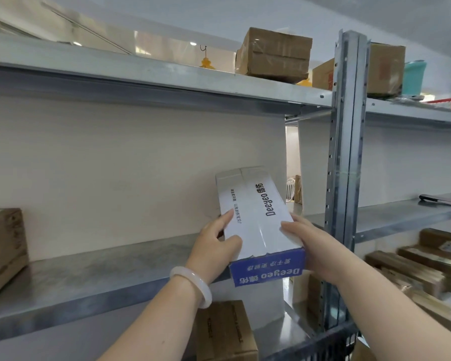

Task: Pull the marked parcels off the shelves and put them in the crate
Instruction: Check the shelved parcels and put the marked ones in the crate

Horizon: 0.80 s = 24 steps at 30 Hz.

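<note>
Count: one white parcel (255,217), two hands, one pale bracelet (193,285) on the left wrist. Brown cartons: three on the top shelf (141,74), with the largest (274,54) left of the steel upright (346,152). One brown carton (3,248) sits at the far left of the middle shelf (89,277), and one (224,332) lies on the level below. A pile of flat brown packs (414,269) lies low at right; number cannot be told. One teal container (414,76) stands on the top shelf at right.

Parcel: long, narrow white carton with a taped seam down the top. "Deeyeo" is printed in dark letters along its length. The near end face is blue with white lettering that reads upside down from here.

Position: the parcel lies lengthwise, far end over the middle shelf and blue end past the shelf's front edge, just left of the upright.

Hands: both clamped on the parcel's near half, one on each long side. The left hand (216,241) has its thumb on top and forefinger stretched along the left edge. The right hand (305,241) has its thumb on top and fingers wrapped round the right side.
</note>
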{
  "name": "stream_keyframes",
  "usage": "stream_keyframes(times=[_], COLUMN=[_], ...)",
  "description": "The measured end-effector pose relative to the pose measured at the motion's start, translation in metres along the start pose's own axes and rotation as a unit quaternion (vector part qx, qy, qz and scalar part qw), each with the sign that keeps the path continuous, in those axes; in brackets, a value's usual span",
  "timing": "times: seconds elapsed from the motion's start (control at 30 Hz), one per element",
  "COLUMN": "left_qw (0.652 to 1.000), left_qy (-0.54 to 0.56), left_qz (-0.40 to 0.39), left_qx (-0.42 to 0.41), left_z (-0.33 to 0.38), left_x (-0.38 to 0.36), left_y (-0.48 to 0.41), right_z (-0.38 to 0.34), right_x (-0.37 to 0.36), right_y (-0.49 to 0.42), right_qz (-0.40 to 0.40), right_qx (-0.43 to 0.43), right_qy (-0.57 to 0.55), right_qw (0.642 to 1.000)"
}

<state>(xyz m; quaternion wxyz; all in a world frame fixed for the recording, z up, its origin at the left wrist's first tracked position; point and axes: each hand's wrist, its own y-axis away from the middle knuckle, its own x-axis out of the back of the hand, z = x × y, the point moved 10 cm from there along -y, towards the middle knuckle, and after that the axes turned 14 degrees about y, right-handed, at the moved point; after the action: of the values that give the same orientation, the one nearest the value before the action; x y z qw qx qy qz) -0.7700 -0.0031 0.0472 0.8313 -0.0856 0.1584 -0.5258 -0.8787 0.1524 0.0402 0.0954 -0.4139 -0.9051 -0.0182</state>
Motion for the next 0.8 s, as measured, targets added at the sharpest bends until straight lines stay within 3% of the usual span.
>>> stream_keyframes(times=[0.13, 0.23, 0.37, 0.5, 0.6, 0.67, 0.8], left_qw=[0.994, 0.986, 0.991, 0.998, 0.995, 0.995, 0.996], left_qy=[-0.099, -0.157, -0.123, 0.006, 0.097, 0.099, 0.090], left_qz=[0.020, 0.048, 0.047, 0.053, 0.011, 0.003, -0.002], left_qx=[-0.036, -0.027, 0.017, 0.019, 0.027, 0.023, -0.014], left_z=[0.012, 0.014, 0.011, 0.004, -0.002, -0.005, 0.003], left_x=[-0.006, -0.007, -0.014, -0.012, -0.019, -0.020, -0.016], left_y=[0.000, 0.000, 0.001, 0.002, 0.005, 0.006, 0.009], right_z=[-0.017, -0.034, -0.039, -0.042, -0.030, -0.027, -0.030], right_x=[-0.009, -0.017, -0.022, -0.019, -0.009, -0.010, -0.016], right_y=[0.014, 0.026, 0.041, 0.048, 0.041, 0.037, 0.041], right_qz=[0.059, 0.120, 0.145, 0.122, 0.129, 0.118, 0.118], right_qx=[0.091, 0.188, 0.236, 0.243, 0.168, 0.151, 0.196], right_qy=[0.104, 0.211, 0.286, 0.206, 0.071, 0.061, 0.049], right_qw=[0.989, 0.952, 0.917, 0.940, 0.975, 0.980, 0.972])
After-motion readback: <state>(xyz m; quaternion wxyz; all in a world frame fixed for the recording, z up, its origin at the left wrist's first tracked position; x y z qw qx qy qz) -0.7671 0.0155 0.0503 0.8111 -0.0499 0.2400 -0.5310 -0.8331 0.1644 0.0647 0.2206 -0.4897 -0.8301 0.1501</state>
